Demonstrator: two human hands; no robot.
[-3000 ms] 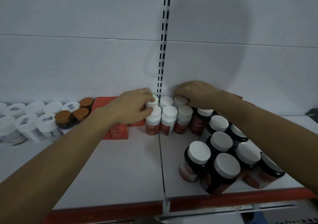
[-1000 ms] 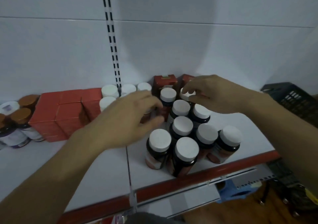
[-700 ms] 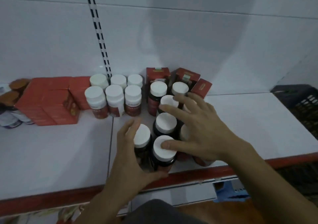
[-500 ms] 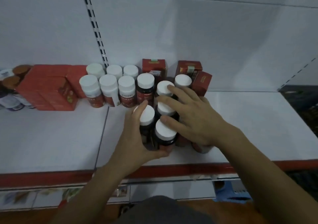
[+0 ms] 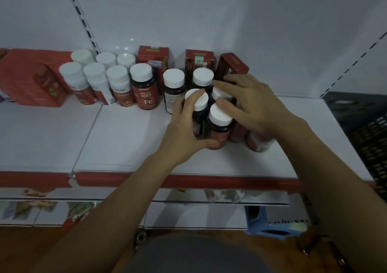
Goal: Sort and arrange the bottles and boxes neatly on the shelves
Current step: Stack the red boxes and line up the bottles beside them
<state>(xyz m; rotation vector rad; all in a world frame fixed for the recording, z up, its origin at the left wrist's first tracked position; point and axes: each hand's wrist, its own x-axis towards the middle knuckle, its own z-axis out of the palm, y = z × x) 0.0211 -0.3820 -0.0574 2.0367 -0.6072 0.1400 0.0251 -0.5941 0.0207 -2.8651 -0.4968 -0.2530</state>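
While the left hand [image 5: 182, 130] curls its fingers round the front dark bottles [image 5: 221, 115] at frame centre, the right hand [image 5: 255, 107] lays straight fingers across their caps. Likely this herds the cluster tight on the shelf [image 5: 125, 142].

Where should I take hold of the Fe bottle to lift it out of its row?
Probably by its white cap, coming down from above and the front. The Fe bottle stands upright, with a white-bodied bottle close on its left and a red box behind, so its sides are cramped. The cap is exposed, and nothing stands on the shelf in front of it.
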